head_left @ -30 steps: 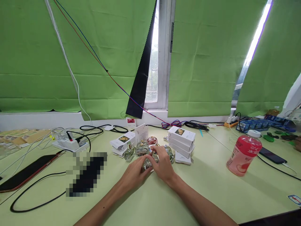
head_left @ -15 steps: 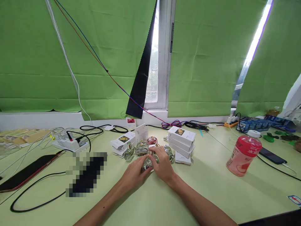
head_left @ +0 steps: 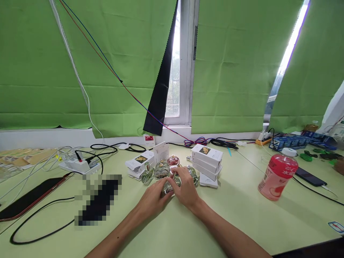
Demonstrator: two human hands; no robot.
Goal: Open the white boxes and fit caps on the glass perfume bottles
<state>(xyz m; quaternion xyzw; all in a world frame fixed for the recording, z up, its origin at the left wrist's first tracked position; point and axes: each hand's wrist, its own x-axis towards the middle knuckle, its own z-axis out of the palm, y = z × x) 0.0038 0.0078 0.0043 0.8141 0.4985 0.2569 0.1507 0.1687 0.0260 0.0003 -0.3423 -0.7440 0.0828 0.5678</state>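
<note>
Both hands meet at the middle of the table around a small clear glass perfume bottle point(head_left: 167, 187), which they partly hide. My left hand point(head_left: 153, 195) curls its fingers against the bottle's left side. From the right, my right hand point(head_left: 186, 189) closes over it with thumb and fingers. Right behind stand more perfume bottles: a clear round one point(head_left: 161, 170), a pinkish-red one point(head_left: 173, 161), a greenish one point(head_left: 147, 175) left of my left hand, and another greenish one point(head_left: 192, 175) just beyond my right hand.
White boxes point(head_left: 206, 157) are stacked right of the bottles; more white boxes point(head_left: 140, 159) lie to the left. A pink-red plastic jar point(head_left: 278, 177) stands at right, near a phone point(head_left: 310, 177). At left are a tablet-like device point(head_left: 32, 199), a power strip point(head_left: 80, 165) and loose cables.
The hands stay together around the same bottle with hardly any movement. The whole view has shifted very slightly.
</note>
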